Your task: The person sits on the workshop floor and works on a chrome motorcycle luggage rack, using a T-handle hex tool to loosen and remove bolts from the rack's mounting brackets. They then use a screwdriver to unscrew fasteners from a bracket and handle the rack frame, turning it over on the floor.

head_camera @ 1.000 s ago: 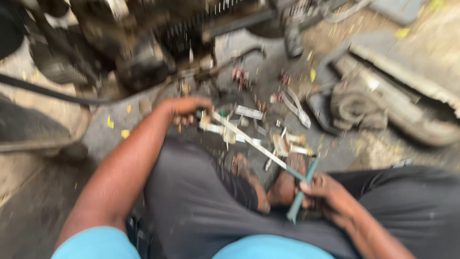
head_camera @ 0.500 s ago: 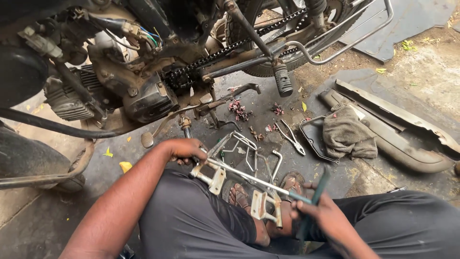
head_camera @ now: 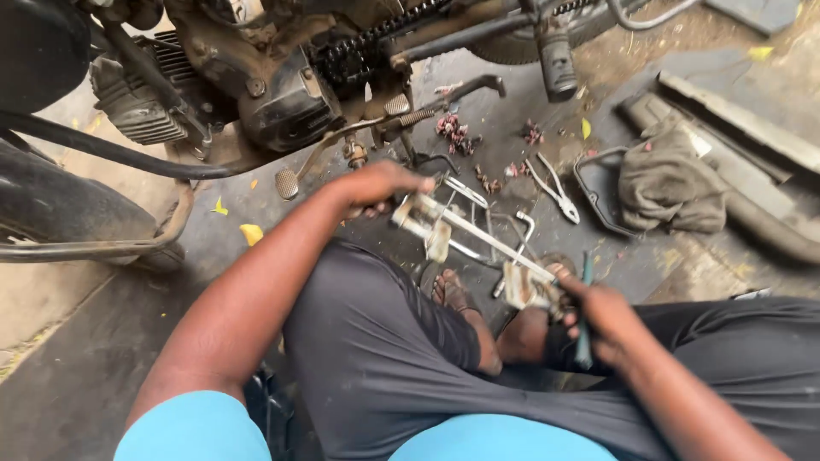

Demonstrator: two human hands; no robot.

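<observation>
Dark stained concrete floor (head_camera: 102, 358), daylight, scattered yellow leaves (head_camera: 251, 233), motorcycle engine (head_camera: 256, 85) above, crumpled rag (head_camera: 670, 183)

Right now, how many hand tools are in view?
2: silver metal pliers lying on the ground beside the black tray; a teal-handled tool in the right hand. Others may be hidden.

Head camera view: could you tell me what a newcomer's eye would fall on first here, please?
Most striking is the pale metal bracket frame held at centre between both hands: the left hand grips its upper end, while the right hand holds the lower end along with a teal-handled tool. Above looms the grimy motorcycle engine with its chain. To the right, pliers and a crumpled rag lie on the ground.
</observation>
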